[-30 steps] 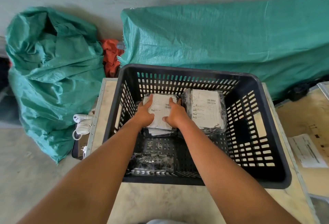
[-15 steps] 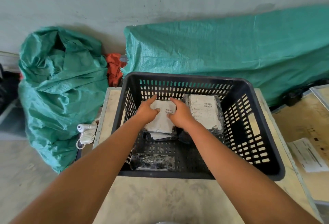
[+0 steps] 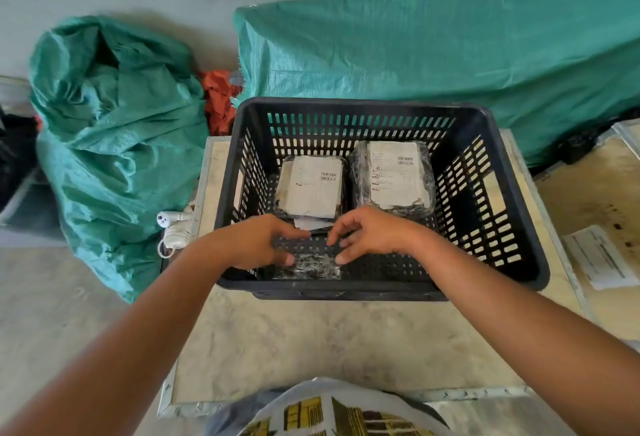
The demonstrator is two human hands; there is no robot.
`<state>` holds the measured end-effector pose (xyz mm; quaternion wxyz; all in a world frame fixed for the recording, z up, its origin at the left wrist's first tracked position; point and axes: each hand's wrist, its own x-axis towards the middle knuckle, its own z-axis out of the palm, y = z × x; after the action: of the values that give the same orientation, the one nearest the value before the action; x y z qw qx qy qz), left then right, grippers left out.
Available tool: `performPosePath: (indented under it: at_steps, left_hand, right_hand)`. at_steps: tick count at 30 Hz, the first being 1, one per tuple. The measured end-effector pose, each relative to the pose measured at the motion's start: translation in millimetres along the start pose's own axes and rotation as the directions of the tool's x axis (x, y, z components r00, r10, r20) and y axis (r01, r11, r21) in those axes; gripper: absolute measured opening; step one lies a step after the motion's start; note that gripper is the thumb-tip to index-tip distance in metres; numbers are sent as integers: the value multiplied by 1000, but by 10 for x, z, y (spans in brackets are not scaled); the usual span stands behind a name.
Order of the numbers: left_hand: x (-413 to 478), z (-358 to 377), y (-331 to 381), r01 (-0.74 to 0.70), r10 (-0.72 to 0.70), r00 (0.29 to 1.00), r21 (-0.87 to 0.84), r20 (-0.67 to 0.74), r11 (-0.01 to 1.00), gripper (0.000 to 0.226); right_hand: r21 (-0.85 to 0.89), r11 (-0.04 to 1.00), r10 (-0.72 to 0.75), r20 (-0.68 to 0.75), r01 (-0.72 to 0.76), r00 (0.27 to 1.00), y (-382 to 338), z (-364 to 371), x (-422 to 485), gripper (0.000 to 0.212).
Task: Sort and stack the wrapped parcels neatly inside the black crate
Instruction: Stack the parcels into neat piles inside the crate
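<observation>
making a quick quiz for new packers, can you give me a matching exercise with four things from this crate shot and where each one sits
Things:
1. small dark plastic-wrapped parcel
2. larger wrapped parcel with a white barcode label
3. crumpled green woven sack
4. loose white paper sheet

Places:
A. on the floor left of the black slotted plastic crate
B. far right part of the crate floor
C. near wall of the crate, between the left hand and right hand
D. on the wooden surface right of the crate

Pairs: 1-C, 2-B, 3-A, 4-D
</observation>
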<state>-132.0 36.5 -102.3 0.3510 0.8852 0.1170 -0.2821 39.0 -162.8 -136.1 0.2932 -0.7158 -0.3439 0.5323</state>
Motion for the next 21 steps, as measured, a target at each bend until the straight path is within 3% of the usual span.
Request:
performPosePath:
  at_steps: [3,7,13,17,21]
  left_hand:
    - [33,149,-32,46,-58,994,120,98,992,58]
    - [58,188,-91,56,-69,992,118,109,991,60]
    - [276,191,-75,124,-127,992,166,8,978,95]
    - [430,197,-89,142,-129,989,216,-75,966,104]
    - [492,231,-119,160,-112,981,337,-157,928,94]
  right_hand:
    - [-74,997,-20,92,26,996,51,151,57,33]
    - [-177,981,-59,105,77,993,92,239,143,38]
    - [101,994,-23,-62,29,998,214,99,154,44]
    - [81,994,-67,-122,77,990,252,107,216,52]
    - [48,990,-120,-187,131,975,273,139,263,45]
